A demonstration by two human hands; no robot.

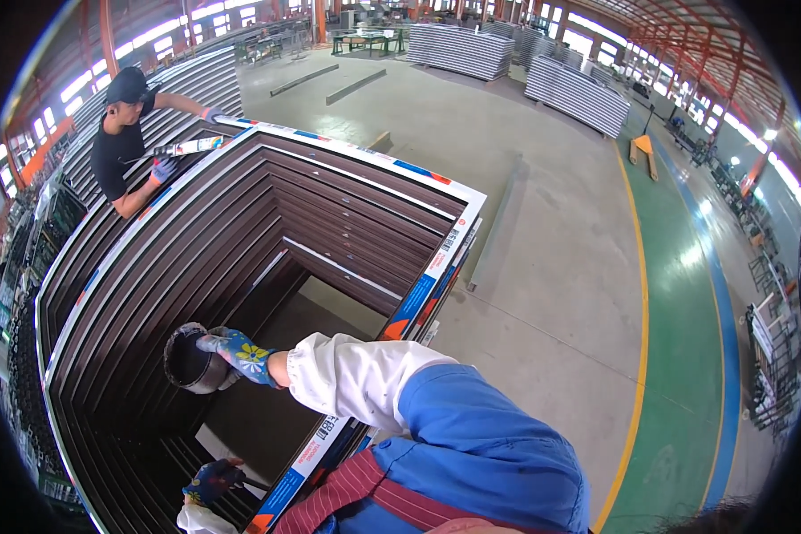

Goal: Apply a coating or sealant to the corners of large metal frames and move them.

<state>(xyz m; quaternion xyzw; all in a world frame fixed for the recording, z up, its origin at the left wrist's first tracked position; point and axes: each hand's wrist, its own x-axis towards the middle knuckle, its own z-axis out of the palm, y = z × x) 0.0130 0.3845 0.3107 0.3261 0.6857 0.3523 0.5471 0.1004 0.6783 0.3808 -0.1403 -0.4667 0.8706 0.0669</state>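
- Right hand [240,353], in a blue patterned glove, fingers curled over the rim of a small dark round pot [190,359], holding it inside the frame stack.
- Left hand [212,481], also gloved, low near the bottom edge, closed on a thin dark tool; can't tell what kind. It sits against the near inner profiles.
- Stack of window frames [196,240]: dark brown ribbed metal profiles, nested in steps, outer edges wrapped in white protective film with blue and orange patches.
- Progress, my read: work on the near inner corner is under way, nothing visibly finished; no way to tell coated from uncoated surfaces here.
- Co-worker [125,133] at the far left corner holds a sealant gun [182,148] on the frame edge.
- Floor: smooth grey concrete, green lane with yellow line right, bundled profiles stacked far.
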